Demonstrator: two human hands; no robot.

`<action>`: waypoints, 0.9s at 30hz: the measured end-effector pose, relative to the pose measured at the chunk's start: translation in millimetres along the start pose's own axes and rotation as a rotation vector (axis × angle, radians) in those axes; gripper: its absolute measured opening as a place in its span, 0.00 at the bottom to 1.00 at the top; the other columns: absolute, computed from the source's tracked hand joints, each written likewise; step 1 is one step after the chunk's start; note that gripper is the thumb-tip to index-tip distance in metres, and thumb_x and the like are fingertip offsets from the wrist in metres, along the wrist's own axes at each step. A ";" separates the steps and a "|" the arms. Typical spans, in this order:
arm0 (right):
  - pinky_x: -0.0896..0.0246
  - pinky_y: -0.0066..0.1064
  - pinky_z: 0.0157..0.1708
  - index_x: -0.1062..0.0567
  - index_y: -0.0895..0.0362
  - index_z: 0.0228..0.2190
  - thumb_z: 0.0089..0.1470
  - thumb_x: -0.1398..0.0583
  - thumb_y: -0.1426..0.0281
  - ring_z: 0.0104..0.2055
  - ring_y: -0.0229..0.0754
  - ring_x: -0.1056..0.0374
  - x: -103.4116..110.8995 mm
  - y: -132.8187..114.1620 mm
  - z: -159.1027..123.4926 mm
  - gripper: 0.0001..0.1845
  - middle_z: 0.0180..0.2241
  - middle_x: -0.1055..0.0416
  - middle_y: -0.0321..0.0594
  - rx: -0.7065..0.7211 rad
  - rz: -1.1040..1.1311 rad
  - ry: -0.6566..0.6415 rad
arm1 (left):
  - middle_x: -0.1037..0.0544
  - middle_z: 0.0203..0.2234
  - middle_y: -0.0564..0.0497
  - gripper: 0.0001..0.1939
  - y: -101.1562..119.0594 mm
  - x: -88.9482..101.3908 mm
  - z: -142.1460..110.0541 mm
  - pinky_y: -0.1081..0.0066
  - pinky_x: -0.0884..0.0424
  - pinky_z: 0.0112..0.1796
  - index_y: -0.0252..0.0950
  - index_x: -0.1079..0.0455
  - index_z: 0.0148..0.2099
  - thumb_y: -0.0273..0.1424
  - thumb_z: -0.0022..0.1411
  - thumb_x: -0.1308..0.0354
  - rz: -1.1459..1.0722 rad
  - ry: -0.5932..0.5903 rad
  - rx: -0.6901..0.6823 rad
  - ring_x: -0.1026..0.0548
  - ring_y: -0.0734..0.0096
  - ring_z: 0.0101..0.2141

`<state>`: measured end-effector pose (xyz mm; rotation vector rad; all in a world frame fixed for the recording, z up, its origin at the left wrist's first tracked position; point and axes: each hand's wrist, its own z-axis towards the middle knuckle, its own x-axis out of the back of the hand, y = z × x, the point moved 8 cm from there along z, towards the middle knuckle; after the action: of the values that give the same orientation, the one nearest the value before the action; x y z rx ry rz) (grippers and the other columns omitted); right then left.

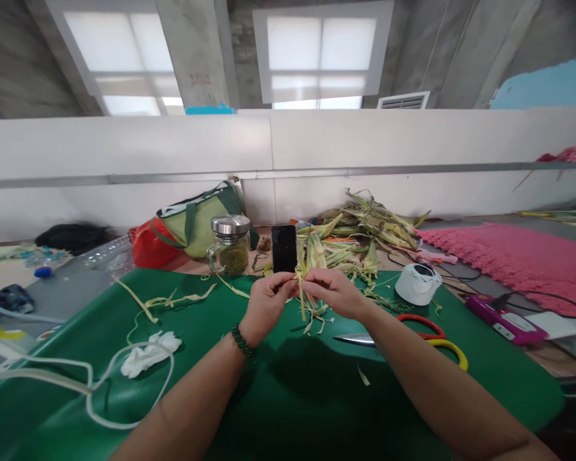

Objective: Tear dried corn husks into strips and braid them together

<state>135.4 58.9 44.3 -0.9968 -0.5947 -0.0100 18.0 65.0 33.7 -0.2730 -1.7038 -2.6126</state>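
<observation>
1. The narrow, pale-yellow plant-fibre piece is at the centre of the frame, its strips hanging down.
2. The left hand pinches it between thumb and fingers; the right hand grips it the same way from the other side.
3. Just behind, a black phone stands upright.
4. Left of the phone, a clear glass jar with a handle and silver metal lid holds greenish-brown contents, too blurred to identify.
5. Upper left of centre, a green fabric bag leans beside a red bag; their contents are hidden.
6. Right of centre, red-and-yellow-handled scissors lie on the green mat, partly behind the right forearm.
</observation>
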 end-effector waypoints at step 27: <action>0.36 0.34 0.38 0.26 0.55 0.37 0.52 0.42 0.68 0.38 0.43 0.31 6.6 -22.8 -7.3 0.10 0.36 0.27 0.45 0.380 -0.446 0.122 | 0.32 0.15 0.54 0.15 -0.6 -9.1 -3.2 0.78 0.39 0.21 0.32 0.32 0.23 0.40 0.52 0.41 0.033 -0.096 0.020 0.36 0.78 0.18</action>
<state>138.2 42.2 62.4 -0.4780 -0.6666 -0.3394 26.5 61.6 30.5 -0.4298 -1.7363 -2.5976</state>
